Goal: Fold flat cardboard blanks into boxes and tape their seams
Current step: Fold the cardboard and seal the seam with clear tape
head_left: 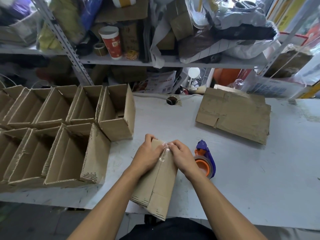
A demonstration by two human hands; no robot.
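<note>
A folded cardboard box point(160, 184) lies on its side on the white table point(242, 179), its open end toward me and hanging over the front edge. Clear tape point(163, 154) runs along its far end and seam. My left hand point(148, 154) wraps over the box's far left corner. My right hand point(181, 155) presses down on the tape and the box's right side, fingers bent over the edge. A stack of flat cardboard blanks point(233, 113) lies at the back right. A purple and orange tape dispenser point(206, 158) sits just right of my right hand.
Several finished open boxes point(69, 134) stand in two rows on the left of the table. A cable hole point(172, 100) is at the table's back middle. Cluttered metal shelves point(121, 61) with bags, cartons and a red canister point(110, 42) rise behind.
</note>
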